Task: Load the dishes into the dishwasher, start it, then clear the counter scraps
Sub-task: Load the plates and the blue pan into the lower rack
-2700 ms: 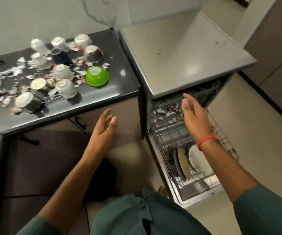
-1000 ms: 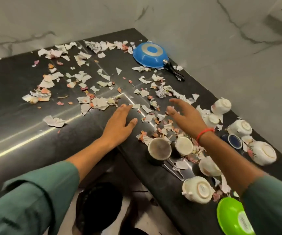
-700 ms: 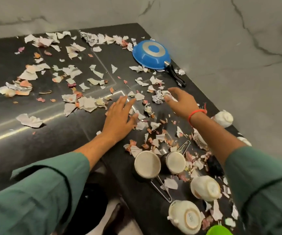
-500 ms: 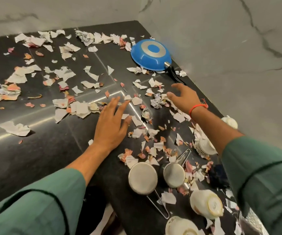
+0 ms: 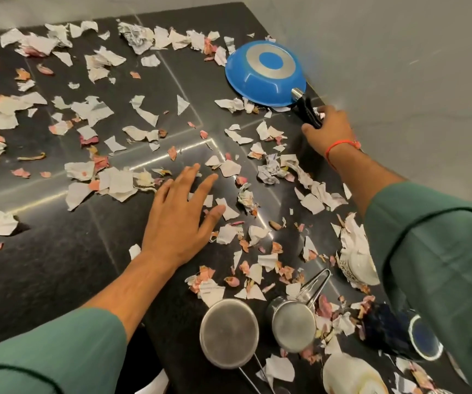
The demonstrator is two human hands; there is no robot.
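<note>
An upturned blue frying pan (image 5: pixel 266 73) lies at the back right of the black counter (image 5: pixel 44 265). My right hand (image 5: pixel 327 129) grips its black handle (image 5: pixel 307 112). My left hand (image 5: pixel 180 214) rests flat on the counter with fingers spread, among torn paper scraps (image 5: pixel 115 183) and pink petals. Two upturned steel saucepans (image 5: pixel 229 332) (image 5: pixel 294 325) stand near the front edge. A dark blue cup (image 5: pixel 399 334) and white cups (image 5: pixel 354 375) (image 5: pixel 357 263) lie to the right, partly hidden by my right sleeve.
Paper scraps cover most of the counter, thickest along the back and left. A pale marble wall (image 5: pixel 399 66) borders the counter at the back and right. The dishwasher is out of view.
I have turned from the dishwasher to the counter. My right hand has reached back across the scraps and taken the pan's handle; my left hand stays flat on the counter.
</note>
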